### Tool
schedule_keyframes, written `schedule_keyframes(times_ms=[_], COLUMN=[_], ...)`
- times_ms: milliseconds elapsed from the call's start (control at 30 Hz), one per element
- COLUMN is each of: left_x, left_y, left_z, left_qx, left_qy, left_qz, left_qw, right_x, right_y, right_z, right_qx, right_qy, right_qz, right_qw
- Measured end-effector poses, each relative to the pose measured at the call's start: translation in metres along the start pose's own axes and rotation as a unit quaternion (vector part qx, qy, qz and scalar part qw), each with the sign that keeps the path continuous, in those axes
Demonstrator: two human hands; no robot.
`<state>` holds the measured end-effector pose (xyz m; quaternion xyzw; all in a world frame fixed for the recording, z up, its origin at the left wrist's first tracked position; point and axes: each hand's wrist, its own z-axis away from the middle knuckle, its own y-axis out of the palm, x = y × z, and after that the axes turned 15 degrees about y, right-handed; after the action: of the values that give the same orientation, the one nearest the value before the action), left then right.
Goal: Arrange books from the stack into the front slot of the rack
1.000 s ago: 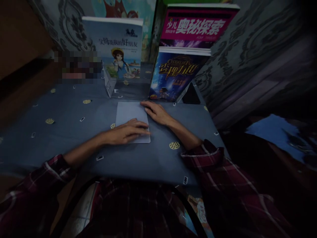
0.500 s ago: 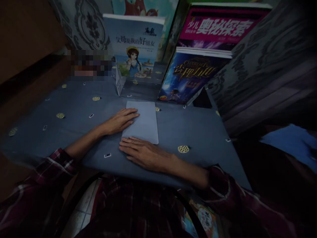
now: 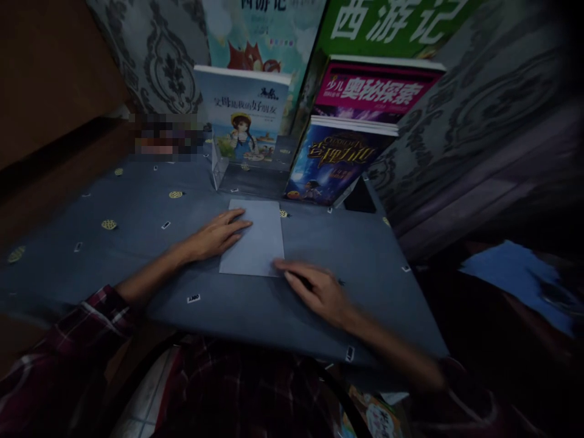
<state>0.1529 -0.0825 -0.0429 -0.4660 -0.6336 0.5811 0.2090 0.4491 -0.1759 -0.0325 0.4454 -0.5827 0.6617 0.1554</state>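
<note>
A plain white sheet of paper or thin booklet [image 3: 258, 243] lies flat on the patterned grey-blue tablecloth [image 3: 150, 261]. Across its left edge rests my left hand [image 3: 219, 234], fingers stretched out and spread, palm down. At the lower right corner is my right hand [image 3: 319, 292], slightly blurred. Its index fingertip is over that corner and its thumb stands apart below, with nothing visible held between them. Whether the corner is lifted, I cannot tell.
Behind the paper, a clear stand holds a light blue book [image 3: 246, 115]. To its right stand a dark blue book [image 3: 340, 158], a magenta one [image 3: 369, 91] and a green one [image 3: 396, 30]. A dark flat object [image 3: 360, 198] lies beside them. Blue cloth [image 3: 515, 280] sits right of the table.
My right hand has moved from lying flat along the paper's lower edge to its lower right corner. My left hand stays on the left edge. The view has tilted up slightly.
</note>
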Motion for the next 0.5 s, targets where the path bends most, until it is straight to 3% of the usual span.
schedule_keyframes(times_ms=[133,267,367,500], left_x=[-0.016,-0.019,-0.01,-0.011], left_y=[0.005,0.001,-0.013,-0.031], left_z=[-0.002,-0.006,-0.015,-0.032], left_qx=[-0.03,-0.018,0.01,0.076], left_qy=[-0.089,-0.11,-0.083,-0.028], left_qz=[-0.078,-0.08,-0.038,-0.009], left_qw=[0.993,0.991,0.996,0.997], right_x=[-0.004,0.009,0.029,0.054], right_y=[-0.005,0.003,0.018,0.038], right_z=[-0.024,-0.03,-0.024,-0.024], right_qx=[-0.072,-0.065,0.017,0.186], right_qy=[0.026,0.052,0.046,-0.036], right_qz=[0.031,0.017,-0.055,-0.075], right_qw=[0.997,0.996,0.997,0.979])
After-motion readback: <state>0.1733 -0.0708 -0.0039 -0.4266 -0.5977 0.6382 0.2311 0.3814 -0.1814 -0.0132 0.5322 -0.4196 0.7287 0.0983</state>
